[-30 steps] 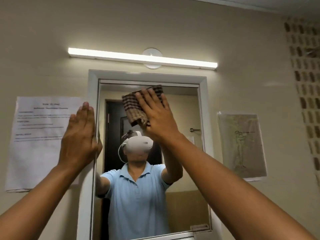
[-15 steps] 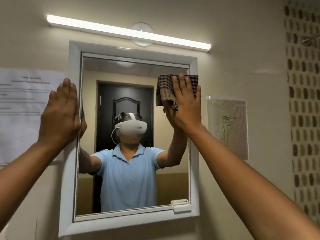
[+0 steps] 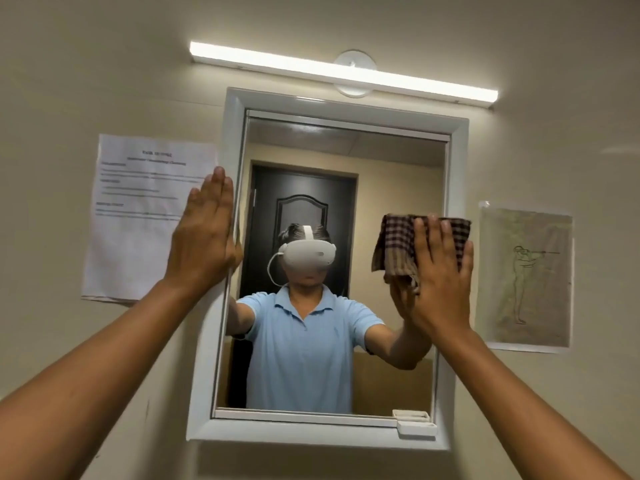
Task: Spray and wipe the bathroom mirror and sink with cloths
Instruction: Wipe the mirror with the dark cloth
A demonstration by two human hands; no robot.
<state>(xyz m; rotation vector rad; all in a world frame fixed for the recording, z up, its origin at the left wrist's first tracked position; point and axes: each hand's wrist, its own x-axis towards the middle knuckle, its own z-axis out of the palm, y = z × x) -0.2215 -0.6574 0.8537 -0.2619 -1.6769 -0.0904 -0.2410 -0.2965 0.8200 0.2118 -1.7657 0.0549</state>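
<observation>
Fingers straight, right hand (image 3: 440, 282) pressing checked cloth (image 3: 398, 244) on mirror (image 3: 346, 202), left hand (image 3: 204, 244) flat on frame (image 3: 232, 133), notice (image 3: 145, 202) text unreadable

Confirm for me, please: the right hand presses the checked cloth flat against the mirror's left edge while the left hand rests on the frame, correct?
Not quite. In the head view the right hand presses the checked cloth against the mirror's right edge, not the left. The left hand does rest flat on the frame.
</observation>
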